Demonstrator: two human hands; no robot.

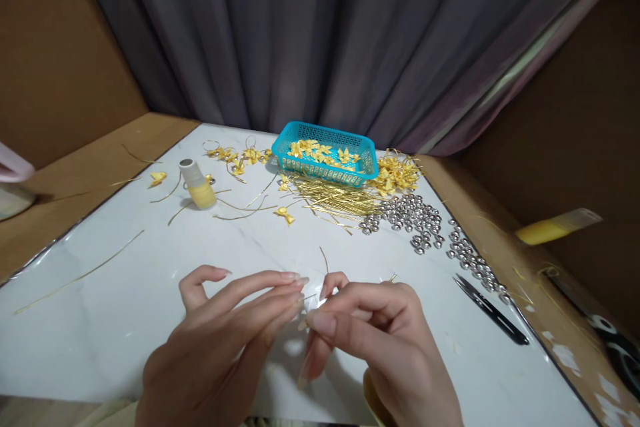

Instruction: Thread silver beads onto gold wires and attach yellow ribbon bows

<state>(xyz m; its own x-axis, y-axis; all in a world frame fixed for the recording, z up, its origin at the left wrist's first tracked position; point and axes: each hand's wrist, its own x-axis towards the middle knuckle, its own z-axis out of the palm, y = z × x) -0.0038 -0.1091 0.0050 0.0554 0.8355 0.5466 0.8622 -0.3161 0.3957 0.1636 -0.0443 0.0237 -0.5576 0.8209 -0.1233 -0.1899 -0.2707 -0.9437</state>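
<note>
Both hands are close together over the white board (pixel 125 333), near its front middle. My left hand (pixel 235 327) has its thumb and fingers pressed together at the tips, on a thin wire-like piece between the hands. My right hand (pixel 370 327) pinches with thumb and index finger beside it; a thin gold cord (pixel 324 259) sticks up behind its fingers. What lies between the right fingertips is too small to make out. Ahead of the hands lies a yellow ribbon bow (pixel 285 215).
A teal basket (pixel 325 171) holds yellow bows. Near it are gold cords (pixel 335 199), a bow pile (pixel 395 173) and silver beads (pixel 413 213). A glue bottle (pixel 199 183) stands left. Black tweezers (pixel 493 312), scissors (pixel 600 323) and another bottle (pixel 557 227) are at right.
</note>
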